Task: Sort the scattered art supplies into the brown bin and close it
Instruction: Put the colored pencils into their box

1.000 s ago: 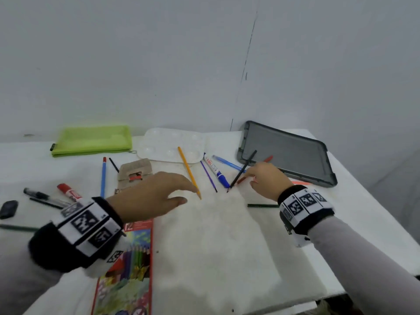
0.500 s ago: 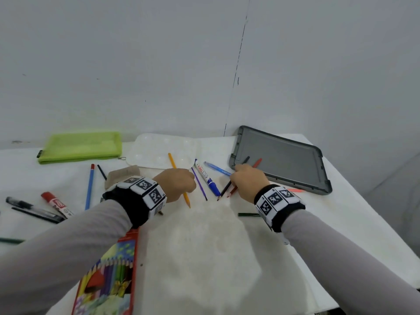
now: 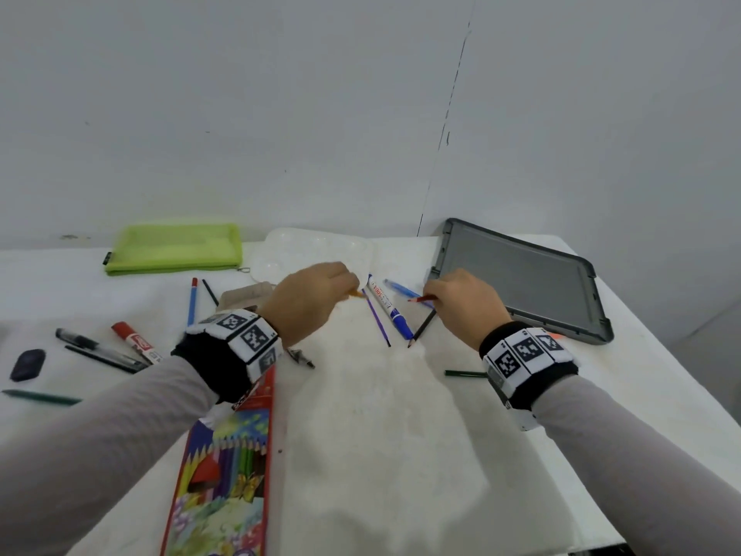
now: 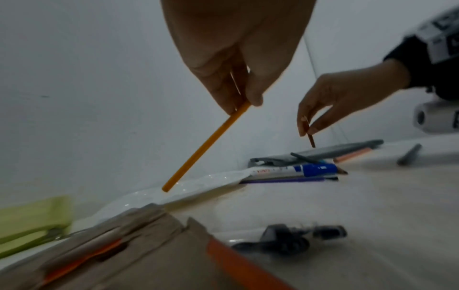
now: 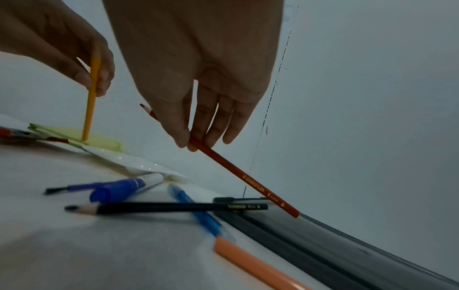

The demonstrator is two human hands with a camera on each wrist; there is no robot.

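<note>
My left hand (image 3: 316,298) pinches a yellow pencil (image 4: 206,147) and holds it lifted, its far end hanging over the white paint palette (image 4: 198,186). My right hand (image 3: 461,302) pinches a red pencil (image 5: 246,180), raised off the table beside the grey lid (image 3: 517,274). Between the hands lie a purple brush (image 3: 377,319), a blue-capped marker (image 3: 391,309), a blue pen (image 3: 401,288) and a black pencil (image 5: 174,207). No brown bin shows in any view.
A green pouch (image 3: 176,246) lies at the back left. Left of my arm lie a blue pencil (image 3: 193,300), a red marker (image 3: 134,341), black pens (image 3: 96,349), a dark eraser (image 3: 27,363) and a green pencil (image 3: 40,397). A coloured-pencil box (image 3: 228,467) sits near the front.
Both hands have closed on pencils and lifted them: the left picked up the yellow pencil, the right raised the red one away from the black pencil.
</note>
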